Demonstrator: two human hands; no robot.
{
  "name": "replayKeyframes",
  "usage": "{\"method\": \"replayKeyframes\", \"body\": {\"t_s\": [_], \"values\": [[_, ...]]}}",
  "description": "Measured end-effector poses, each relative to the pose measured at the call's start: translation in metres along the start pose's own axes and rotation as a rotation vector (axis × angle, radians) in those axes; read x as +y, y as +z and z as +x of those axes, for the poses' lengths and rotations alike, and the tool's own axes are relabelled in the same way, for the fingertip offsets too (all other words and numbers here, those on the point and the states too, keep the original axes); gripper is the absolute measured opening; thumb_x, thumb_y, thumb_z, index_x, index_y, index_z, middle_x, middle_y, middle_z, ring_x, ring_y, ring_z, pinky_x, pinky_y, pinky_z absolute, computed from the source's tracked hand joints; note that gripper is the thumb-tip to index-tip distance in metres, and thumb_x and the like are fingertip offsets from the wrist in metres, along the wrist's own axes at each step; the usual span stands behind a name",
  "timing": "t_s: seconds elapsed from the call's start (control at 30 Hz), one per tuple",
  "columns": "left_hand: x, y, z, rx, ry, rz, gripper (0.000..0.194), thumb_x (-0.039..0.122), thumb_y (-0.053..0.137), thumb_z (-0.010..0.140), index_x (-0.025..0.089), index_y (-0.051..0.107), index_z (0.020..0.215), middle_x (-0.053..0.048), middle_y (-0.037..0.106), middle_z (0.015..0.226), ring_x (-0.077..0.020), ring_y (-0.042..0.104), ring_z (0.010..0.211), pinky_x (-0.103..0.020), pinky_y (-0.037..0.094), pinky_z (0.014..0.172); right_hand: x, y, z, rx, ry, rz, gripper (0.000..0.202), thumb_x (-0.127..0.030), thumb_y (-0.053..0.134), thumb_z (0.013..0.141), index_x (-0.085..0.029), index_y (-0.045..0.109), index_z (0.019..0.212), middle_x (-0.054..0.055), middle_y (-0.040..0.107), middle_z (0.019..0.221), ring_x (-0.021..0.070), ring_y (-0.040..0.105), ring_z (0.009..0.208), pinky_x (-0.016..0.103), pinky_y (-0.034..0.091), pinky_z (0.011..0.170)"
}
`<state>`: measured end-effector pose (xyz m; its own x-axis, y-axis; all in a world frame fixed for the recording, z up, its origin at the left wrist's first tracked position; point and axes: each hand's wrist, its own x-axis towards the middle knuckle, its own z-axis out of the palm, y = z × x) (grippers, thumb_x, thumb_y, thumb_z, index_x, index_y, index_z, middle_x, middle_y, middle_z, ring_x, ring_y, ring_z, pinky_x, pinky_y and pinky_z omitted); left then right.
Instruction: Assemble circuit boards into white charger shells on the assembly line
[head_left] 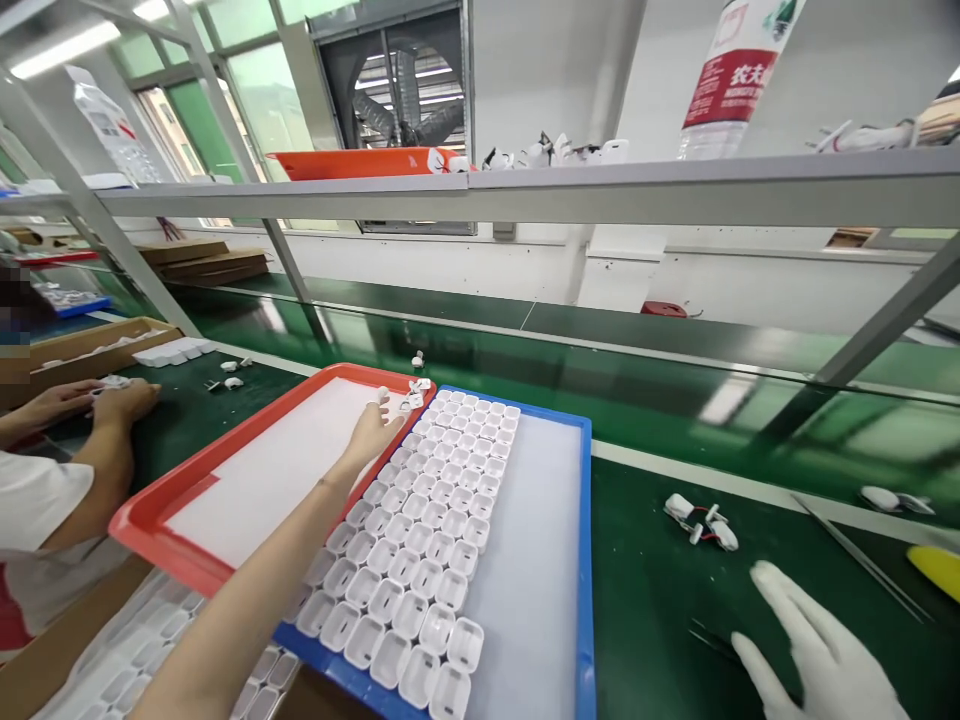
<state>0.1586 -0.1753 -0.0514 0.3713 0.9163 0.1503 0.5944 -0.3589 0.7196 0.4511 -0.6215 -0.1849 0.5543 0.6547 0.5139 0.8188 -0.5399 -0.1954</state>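
Observation:
My left hand (pixel 373 428) reaches over the far right corner of a red tray (pixel 225 577), with white covers on some fingertips. Its fingers look apart, close to a few small white parts with wires (pixel 414 398); no grip on them shows. At the lower right, my right hand (pixel 821 655) wears a white glove, its fingers spread and nothing in them. Beside it lie dark tweezers (pixel 712 638) on the green work surface. A white part pair joined by red and black wires (pixel 703 522) lies just beyond that hand.
A blue tray (pixel 584 560) carries rows of white open cases (pixel 405 565). Long metal tweezers (pixel 862 555) and a yellow object (pixel 936 570) lie at right. A shelf (pixel 525 197) spans overhead. At left, a co-worker's hands (pixel 124 398) handle a white part.

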Motion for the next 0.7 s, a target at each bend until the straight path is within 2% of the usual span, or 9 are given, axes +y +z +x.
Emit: {"method": "replayKeyframes", "body": {"t_s": [0.07, 0.13, 0.17, 0.23, 0.3, 0.4, 0.53, 0.63, 0.7], "values": [[0.022, -0.001, -0.042, -0.074, 0.158, 0.025, 0.035, 0.028, 0.058, 0.086, 0.02, 0.058, 0.121, -0.011, 0.059, 0.131, -0.0271, 0.055, 0.119, -0.042, 0.044, 0.101, 0.001, -0.001, 0.012, -0.059, -0.048, -0.081, 0.06, -0.043, 0.041, 0.091, -0.02, 0.037, 0.146, 0.019, 0.046, 0.142, 0.0417, 0.053, 0.121, 0.055, 0.058, 0.08], [0.042, 0.004, -0.093, -0.213, 0.338, 0.071, 0.023, 0.029, 0.066, 0.081, 0.025, 0.067, 0.103, -0.005, 0.069, 0.112, -0.0257, 0.061, 0.107, -0.04, 0.045, 0.099, 0.005, 0.0, 0.025, -0.112, -0.061, -0.119, 0.055, -0.042, 0.039, 0.092, -0.021, 0.043, 0.143, 0.02, 0.037, 0.148, 0.0433, 0.046, 0.128, 0.055, 0.057, 0.078], [0.048, 0.008, -0.119, -0.26, 0.55, 0.221, 0.014, 0.03, 0.063, 0.083, 0.025, 0.069, 0.094, -0.005, 0.071, 0.101, -0.0262, 0.063, 0.098, -0.042, 0.048, 0.092, 0.007, 0.002, 0.032, -0.142, -0.059, -0.123, 0.053, -0.042, 0.04, 0.093, -0.022, 0.044, 0.142, 0.02, 0.034, 0.15, 0.0439, 0.042, 0.131, 0.056, 0.057, 0.079], [0.056, 0.021, -0.168, -0.13, 0.89, 0.451, 0.012, 0.022, 0.06, 0.085, 0.021, 0.067, 0.075, -0.006, 0.071, 0.087, -0.0268, 0.063, 0.089, -0.043, 0.048, 0.087, 0.009, 0.006, 0.046, -0.202, -0.061, -0.065, 0.052, -0.04, 0.042, 0.093, -0.019, 0.044, 0.142, 0.023, 0.029, 0.152, 0.0437, 0.036, 0.136, 0.059, 0.053, 0.087], [0.054, 0.036, -0.204, 0.017, 1.074, 0.594, 0.015, 0.018, 0.062, 0.082, 0.019, 0.064, 0.067, -0.008, 0.071, 0.083, -0.0276, 0.064, 0.088, -0.044, 0.047, 0.089, 0.007, 0.012, 0.056, -0.258, -0.111, 0.074, 0.05, -0.035, 0.046, 0.093, -0.018, 0.046, 0.14, 0.023, 0.029, 0.152, 0.0417, 0.033, 0.138, 0.063, 0.047, 0.096], [0.042, 0.055, -0.232, 0.121, 1.115, 0.731, 0.012, 0.021, 0.063, 0.079, 0.019, 0.066, 0.068, -0.014, 0.073, 0.091, -0.0323, 0.065, 0.091, -0.049, 0.048, 0.089, 0.001, 0.015, 0.065, -0.359, -0.238, 0.233, 0.043, -0.03, 0.052, 0.09, -0.023, 0.054, 0.132, 0.016, 0.032, 0.154, 0.0371, 0.027, 0.143, 0.064, 0.038, 0.105], [0.021, 0.065, -0.236, 0.102, 1.081, 0.841, 0.011, 0.013, 0.065, 0.071, 0.023, 0.07, 0.071, -0.016, 0.074, 0.097, -0.0391, 0.066, 0.096, -0.057, 0.05, 0.085, 0.01, 0.006, 0.075, -0.424, -0.287, 0.319, 0.048, -0.029, 0.056, 0.089, -0.031, 0.05, 0.137, 0.006, 0.033, 0.156, 0.0282, 0.029, 0.144, 0.054, 0.039, 0.109], [0.009, 0.067, -0.234, 0.113, 0.999, 0.793, 0.015, 0.013, 0.067, 0.068, 0.028, 0.069, 0.07, -0.013, 0.073, 0.108, -0.0421, 0.064, 0.103, -0.06, 0.053, 0.081, 0.038, 0.001, 0.096, -0.399, -0.216, 0.359, 0.048, -0.031, 0.05, 0.094, -0.033, 0.044, 0.141, 0.002, 0.046, 0.148, 0.0194, 0.044, 0.136, 0.042, 0.043, 0.108], [0.006, 0.069, -0.235, 0.141, 0.918, 0.676, 0.015, 0.019, 0.066, 0.069, 0.032, 0.069, 0.075, -0.01, 0.072, 0.113, -0.0448, 0.062, 0.107, -0.064, 0.054, 0.078, 0.069, 0.004, 0.117, -0.332, -0.098, 0.336, 0.042, -0.029, 0.043, 0.097, -0.028, 0.047, 0.139, 0.006, 0.054, 0.14, 0.0189, 0.052, 0.128, 0.04, 0.045, 0.106]]}}
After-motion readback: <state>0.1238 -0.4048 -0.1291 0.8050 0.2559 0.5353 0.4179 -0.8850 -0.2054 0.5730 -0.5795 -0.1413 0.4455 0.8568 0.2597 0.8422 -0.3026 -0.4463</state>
